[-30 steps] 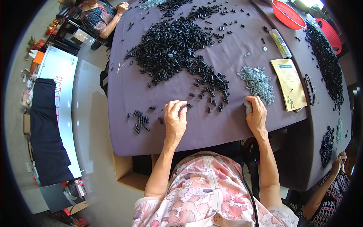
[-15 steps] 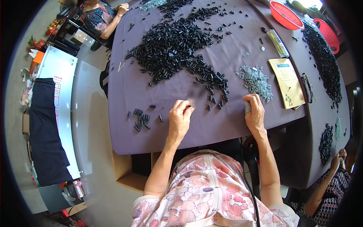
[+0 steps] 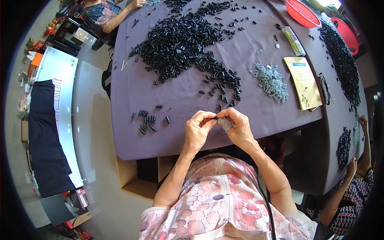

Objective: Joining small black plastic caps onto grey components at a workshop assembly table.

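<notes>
My left hand (image 3: 196, 131) pinches a small black tube-shaped piece (image 3: 215, 118) between thumb and fingertips. Right up against it, my right hand (image 3: 240, 130) is closed at the same piece; what its fingertips hold is too small to make out. A grey speckled wrap (image 3: 225, 125) covers one of the right fingers. Beyond my hands spreads a large pile of black tube-shaped pieces (image 3: 176, 48). To the right lies a heap of small clear pieces (image 3: 273, 86). Several black pieces (image 3: 149, 120) sit grouped at the left.
On the purple-grey tablecloth (image 3: 168, 96) lie a yellow booklet (image 3: 303, 82), glasses (image 3: 326, 89) and a clear-and-yellow packet (image 3: 293, 41). Red baskets (image 3: 302, 14) stand at the far right. One person's arm (image 3: 120, 20) shows at far left, another's hand (image 3: 352, 165) at right.
My right hand has left the edge of the clear heap and moved left to meet my left hand. My left hand has shifted slightly nearer me, and the black piece now shows between them.
</notes>
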`<state>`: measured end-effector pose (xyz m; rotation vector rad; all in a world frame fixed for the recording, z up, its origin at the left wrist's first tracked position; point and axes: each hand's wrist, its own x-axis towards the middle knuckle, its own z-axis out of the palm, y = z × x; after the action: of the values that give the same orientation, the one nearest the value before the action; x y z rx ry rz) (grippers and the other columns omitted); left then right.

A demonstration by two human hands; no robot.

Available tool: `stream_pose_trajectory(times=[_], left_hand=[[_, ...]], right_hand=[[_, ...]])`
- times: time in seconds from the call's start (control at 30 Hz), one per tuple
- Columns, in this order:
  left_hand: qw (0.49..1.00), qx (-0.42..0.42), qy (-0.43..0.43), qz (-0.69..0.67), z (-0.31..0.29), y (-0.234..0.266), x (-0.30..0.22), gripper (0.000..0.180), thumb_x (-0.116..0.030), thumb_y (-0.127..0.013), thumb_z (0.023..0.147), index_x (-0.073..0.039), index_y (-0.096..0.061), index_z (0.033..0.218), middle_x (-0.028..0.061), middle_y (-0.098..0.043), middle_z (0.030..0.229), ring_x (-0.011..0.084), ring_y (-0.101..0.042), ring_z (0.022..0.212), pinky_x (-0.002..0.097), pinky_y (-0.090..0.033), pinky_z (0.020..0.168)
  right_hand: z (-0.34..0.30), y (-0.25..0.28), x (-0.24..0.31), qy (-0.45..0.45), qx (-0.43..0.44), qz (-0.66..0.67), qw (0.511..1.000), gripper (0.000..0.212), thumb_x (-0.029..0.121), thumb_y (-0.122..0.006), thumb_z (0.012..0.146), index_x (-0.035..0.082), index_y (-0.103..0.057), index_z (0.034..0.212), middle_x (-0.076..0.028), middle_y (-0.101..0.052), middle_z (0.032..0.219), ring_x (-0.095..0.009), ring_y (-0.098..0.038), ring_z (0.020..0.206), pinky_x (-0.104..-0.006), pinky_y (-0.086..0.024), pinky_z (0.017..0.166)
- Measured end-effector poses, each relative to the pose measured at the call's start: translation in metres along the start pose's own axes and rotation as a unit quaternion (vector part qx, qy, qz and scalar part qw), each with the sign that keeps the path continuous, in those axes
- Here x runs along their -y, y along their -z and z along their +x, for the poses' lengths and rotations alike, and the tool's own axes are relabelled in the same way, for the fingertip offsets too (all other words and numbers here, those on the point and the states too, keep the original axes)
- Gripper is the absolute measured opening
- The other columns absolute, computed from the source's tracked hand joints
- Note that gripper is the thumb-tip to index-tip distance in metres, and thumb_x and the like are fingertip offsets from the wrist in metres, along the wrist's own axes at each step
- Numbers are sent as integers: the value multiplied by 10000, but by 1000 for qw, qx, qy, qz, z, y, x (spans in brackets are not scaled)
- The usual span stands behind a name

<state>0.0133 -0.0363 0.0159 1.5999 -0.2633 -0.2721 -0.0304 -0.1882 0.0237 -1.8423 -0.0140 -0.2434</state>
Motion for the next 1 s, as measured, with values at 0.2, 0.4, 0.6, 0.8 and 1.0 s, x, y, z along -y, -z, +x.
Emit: stream_pose_trajectory(times=[0.2, 0.4, 0.6, 0.8, 1.0], left_hand=[[999, 39, -10, -13, 0, 7, -2, 132, 29, -618, 842, -18, -676, 951, -17, -597, 850, 48, -548, 695, 185, -459, 606], [995, 55, 23, -82, -1, 10, 0, 167, 16, -559, 881, -18, -679, 991, -3, -601, 864, 68, -542, 691, 209, -456, 634], [944, 72, 111, -302, -3, 13, 16, 170, -30, -568, 896, -48, -655, 1040, 15, -629, 901, 88, -563, 730, 220, -469, 670], [877, -20, 163, -451, 2, 9, 15, 188, -41, -602, 879, -45, -627, 1065, 16, -639, 865, 90, -564, 728, 235, -474, 680], [853, 6, 177, -491, 10, 22, 18, 178, -23, -625, 854, -41, -646, 1030, 23, -650, 856, 101, -554, 692, 234, -453, 665]], right_hand=[[2, 6, 0, -12, 52, 14, 998, 318, -146, -590, 703, 12, -582, 979, -113, -632, 888, -219, -640, 790, -300, -507, 673], [4, 2, -8, -59, 64, 126, 988, 235, -63, -657, 770, 18, -575, 974, -65, -645, 825, -104, -612, 734, -261, -497, 655], [14, -3, -4, -58, 76, 82, 992, 185, -21, -682, 774, 29, -572, 914, -41, -635, 752, -88, -594, 697, -247, -484, 616], [29, -6, 8, -7, 86, -31, 996, 183, -5, -707, 751, 22, -593, 891, -29, -601, 727, -69, -547, 663, -233, -453, 574], [66, 10, -4, 113, -58, -242, 962, 232, 16, -648, 688, 81, -636, 910, -67, -587, 861, -292, -546, 844, -380, -447, 729]])
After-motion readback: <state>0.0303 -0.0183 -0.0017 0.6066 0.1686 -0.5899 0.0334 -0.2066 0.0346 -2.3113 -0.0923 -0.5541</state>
